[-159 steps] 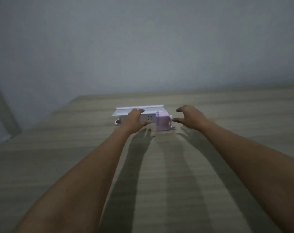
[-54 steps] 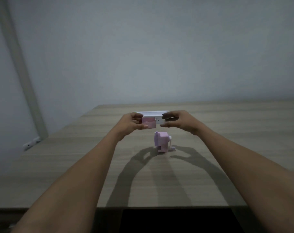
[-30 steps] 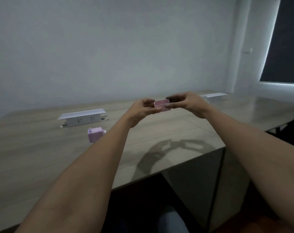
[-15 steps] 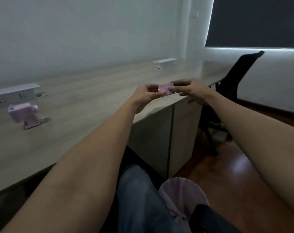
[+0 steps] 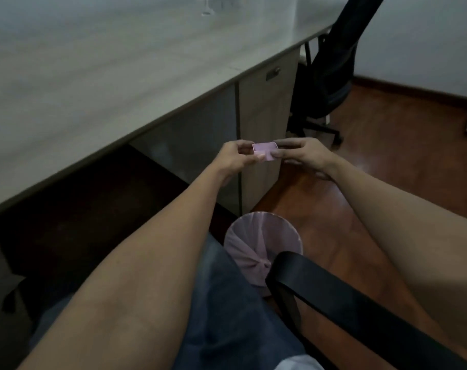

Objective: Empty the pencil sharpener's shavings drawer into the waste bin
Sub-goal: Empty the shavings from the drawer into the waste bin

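Pink shavings drawer (image 5: pixel 265 151) is being held up in the air by both hands, past the edge of the table (image 5: pixel 99 76).

The left hand (image 5: pixel 233 160) is pinching the drawer's left end with its fingers, and the right hand (image 5: pixel 305 154) is pinching the right end the same way. The little drawer is sitting level with its open side facing up. The round waste bin (image 5: pixel 261 245) with a pale pink bag inside is standing on the wooden floor (image 5: pixel 387 145), lower in the view and nearer the person than the drawer. A black chair armrest (image 5: pixel 341 303) is crossing in front of the bin. Another black chair (image 5: pixel 331 70) is standing by the table farther away.
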`<action>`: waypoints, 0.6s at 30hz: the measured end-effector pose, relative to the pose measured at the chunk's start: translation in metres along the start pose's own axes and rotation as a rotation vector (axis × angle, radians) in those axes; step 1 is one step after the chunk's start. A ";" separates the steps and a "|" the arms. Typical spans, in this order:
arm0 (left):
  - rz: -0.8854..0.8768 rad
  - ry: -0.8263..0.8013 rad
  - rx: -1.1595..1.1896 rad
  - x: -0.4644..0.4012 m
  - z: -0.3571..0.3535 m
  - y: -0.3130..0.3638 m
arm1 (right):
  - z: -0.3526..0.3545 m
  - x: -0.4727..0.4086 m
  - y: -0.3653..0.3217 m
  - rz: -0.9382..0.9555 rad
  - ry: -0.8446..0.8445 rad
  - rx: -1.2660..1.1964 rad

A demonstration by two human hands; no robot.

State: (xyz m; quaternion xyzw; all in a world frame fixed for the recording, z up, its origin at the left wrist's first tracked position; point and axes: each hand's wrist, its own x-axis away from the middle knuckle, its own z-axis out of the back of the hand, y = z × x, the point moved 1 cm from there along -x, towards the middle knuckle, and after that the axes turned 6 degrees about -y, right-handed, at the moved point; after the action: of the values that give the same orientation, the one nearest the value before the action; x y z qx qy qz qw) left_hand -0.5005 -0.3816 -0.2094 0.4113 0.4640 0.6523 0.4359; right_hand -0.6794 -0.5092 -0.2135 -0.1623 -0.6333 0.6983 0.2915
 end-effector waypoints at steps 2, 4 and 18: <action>0.045 -0.016 0.020 -0.004 -0.009 -0.027 | -0.004 0.001 0.029 -0.047 0.007 -0.041; 0.084 -0.021 0.048 -0.009 -0.016 -0.053 | -0.007 0.000 0.056 -0.085 0.013 -0.069; 0.405 -0.203 0.078 -0.032 -0.059 -0.163 | -0.022 0.016 0.170 -0.388 -0.005 -0.240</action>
State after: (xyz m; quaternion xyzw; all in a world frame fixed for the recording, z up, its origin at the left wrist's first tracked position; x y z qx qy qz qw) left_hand -0.5167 -0.3959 -0.3845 0.5761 0.3503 0.6634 0.3244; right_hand -0.7132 -0.4873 -0.3813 -0.0695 -0.7320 0.5491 0.3973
